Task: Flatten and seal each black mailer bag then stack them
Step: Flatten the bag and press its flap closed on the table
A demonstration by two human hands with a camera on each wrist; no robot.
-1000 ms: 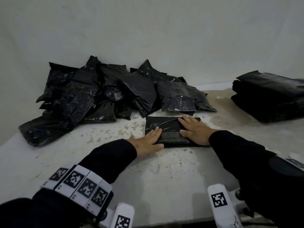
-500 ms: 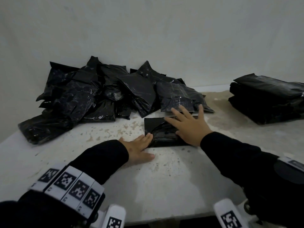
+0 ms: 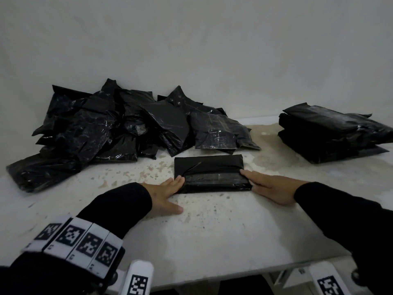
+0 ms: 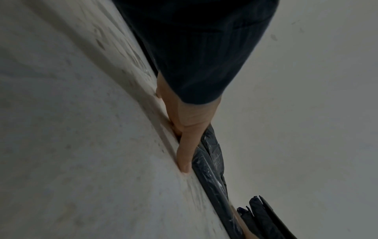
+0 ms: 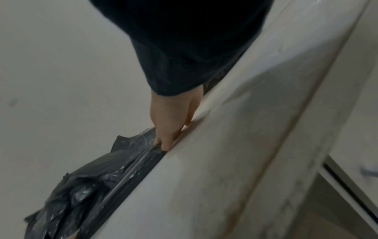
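A flat, folded black mailer bag lies on the white table in front of me, its flap folded down toward me. My left hand lies flat with straight fingers touching the bag's left end. My right hand lies flat, fingertips on the bag's right end. A loose heap of crumpled black mailer bags sits behind at the left. A neat stack of flattened bags stands at the far right.
A plain pale wall rises right behind the table. The table's near edge runs below my forearms. White marker-tagged wrist mounts stick out near that edge.
Both hands have slid outward from the bag's top to its two ends. The bag now lies flatter and squarer, with the flap folded over.
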